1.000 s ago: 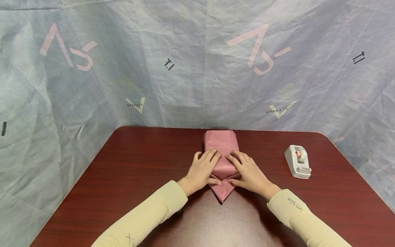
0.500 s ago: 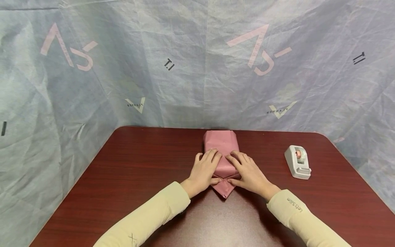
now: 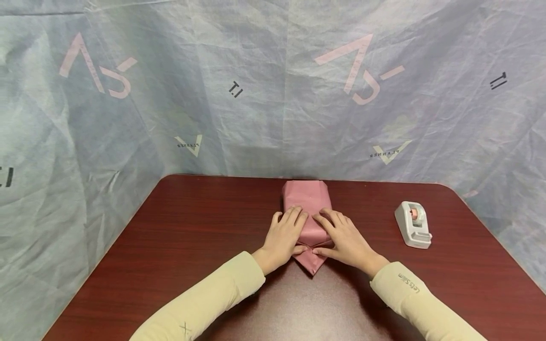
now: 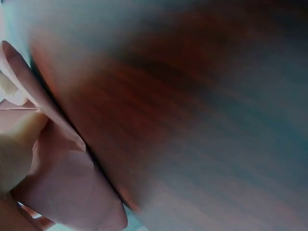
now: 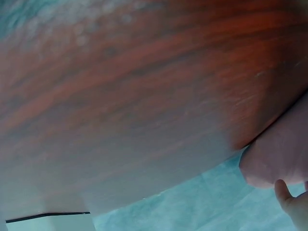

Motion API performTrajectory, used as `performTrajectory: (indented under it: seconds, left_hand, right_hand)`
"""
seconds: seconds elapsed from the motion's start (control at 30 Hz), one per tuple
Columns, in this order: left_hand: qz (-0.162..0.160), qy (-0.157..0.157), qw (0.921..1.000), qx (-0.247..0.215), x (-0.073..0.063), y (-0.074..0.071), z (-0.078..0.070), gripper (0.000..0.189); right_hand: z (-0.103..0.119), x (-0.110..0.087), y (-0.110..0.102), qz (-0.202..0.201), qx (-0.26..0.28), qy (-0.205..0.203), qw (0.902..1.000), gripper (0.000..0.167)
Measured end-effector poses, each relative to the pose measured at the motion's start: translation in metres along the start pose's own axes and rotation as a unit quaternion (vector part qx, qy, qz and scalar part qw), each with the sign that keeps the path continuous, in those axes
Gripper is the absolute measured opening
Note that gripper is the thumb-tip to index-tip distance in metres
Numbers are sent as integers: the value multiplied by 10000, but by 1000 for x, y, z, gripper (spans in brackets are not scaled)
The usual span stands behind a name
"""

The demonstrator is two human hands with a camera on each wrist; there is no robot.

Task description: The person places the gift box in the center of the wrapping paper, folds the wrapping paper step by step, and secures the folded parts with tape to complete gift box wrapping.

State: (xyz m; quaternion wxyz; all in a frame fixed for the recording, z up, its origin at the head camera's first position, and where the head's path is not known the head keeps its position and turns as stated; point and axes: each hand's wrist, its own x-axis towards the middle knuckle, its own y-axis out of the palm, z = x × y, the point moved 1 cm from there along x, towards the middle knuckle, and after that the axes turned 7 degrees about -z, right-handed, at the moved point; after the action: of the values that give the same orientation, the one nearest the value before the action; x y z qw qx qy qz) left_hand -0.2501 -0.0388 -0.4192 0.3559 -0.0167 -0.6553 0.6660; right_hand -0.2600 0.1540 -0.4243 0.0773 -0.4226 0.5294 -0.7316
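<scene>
A box wrapped in pink paper lies on the table, its long side running away from me. At its near end a pointed paper flap sticks out toward me. My left hand holds the box's left side, fingers on top and thumb pressing the flap's fold. Opposite it, my right hand grips the right side, fingers bent over the top, thumb on the same fold. In the left wrist view the thumb pushes into the creased wrapping paper. Only a corner of the wrapped box shows in the right wrist view.
A white tape dispenser with a roll in it stands on the table's right side. The dark red table reaches back to a grey printed cloth that hangs behind and at both sides.
The flap's tip has swung slightly to the right and a little back toward the box. My left hand has slid slightly right with it; the right hand is nearly still.
</scene>
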Motion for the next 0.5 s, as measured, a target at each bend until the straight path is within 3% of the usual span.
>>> performTrajectory:
  seconds: [0.13, 0.27, 0.5]
  left_hand:
    - [19, 62, 10000, -64, 0, 0, 2, 89]
    - [133, 272, 9980, -549, 0, -3, 12, 89]
    - [472, 692, 9843, -1552, 2, -9, 34, 84]
  right_hand:
    - [1, 0, 0, 7, -91, -4, 10000, 85]
    - [1, 1, 0, 7, -212, -54, 9998, 86]
    - [1, 1, 0, -6, -311, -68, 9995, 88]
